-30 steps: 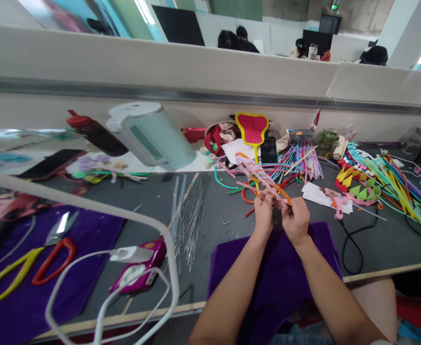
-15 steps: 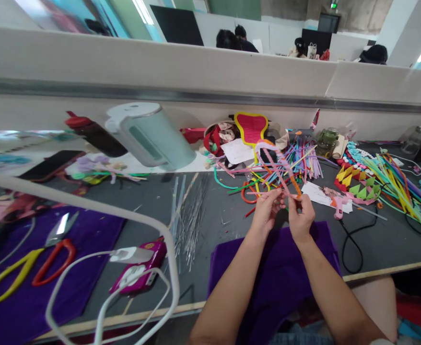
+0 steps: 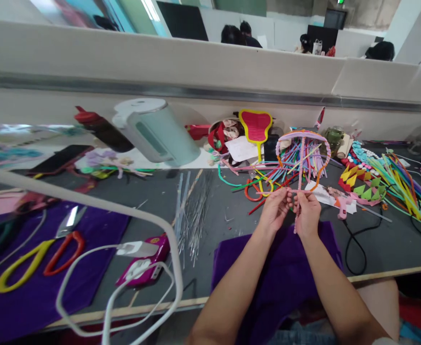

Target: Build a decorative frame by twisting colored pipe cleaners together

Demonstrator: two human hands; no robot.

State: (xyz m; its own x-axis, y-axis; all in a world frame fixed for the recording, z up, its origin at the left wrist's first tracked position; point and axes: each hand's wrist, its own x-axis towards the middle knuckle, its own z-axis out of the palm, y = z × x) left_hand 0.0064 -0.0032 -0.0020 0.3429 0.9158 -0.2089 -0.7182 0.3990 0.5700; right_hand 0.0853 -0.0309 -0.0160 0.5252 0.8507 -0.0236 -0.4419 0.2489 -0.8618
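Above my fingers stands a hoop of bent pipe cleaners (image 3: 300, 165), pink, lilac and orange, with a straight pink stem down its middle. My left hand (image 3: 277, 210) is closed, pinching a thin pink crosspiece where it meets the stem. Right beside it, my right hand (image 3: 309, 213) is closed on the lower part of the same shape, and a pink end pokes out below the fingers. The exact grip points are partly hidden by the fingertips. Under both wrists lies a folded purple cloth (image 3: 232, 261).
Loose coloured pipe cleaners (image 3: 404, 177) lie to the right, near a pink glue gun (image 3: 343, 207). Behind are orange-and-yellow-handled scissors (image 3: 253, 192) and a red fly swatter (image 3: 256, 125). At left are a kettle (image 3: 156, 132), a white cable (image 3: 176, 249), a magenta power bank (image 3: 149, 261) and large scissors (image 3: 64, 254).
The hoop has turned from an edge-on slant to face me, upright, its arch spreading wider. My right hand has shifted slightly right and down. The whole view has moved a little.
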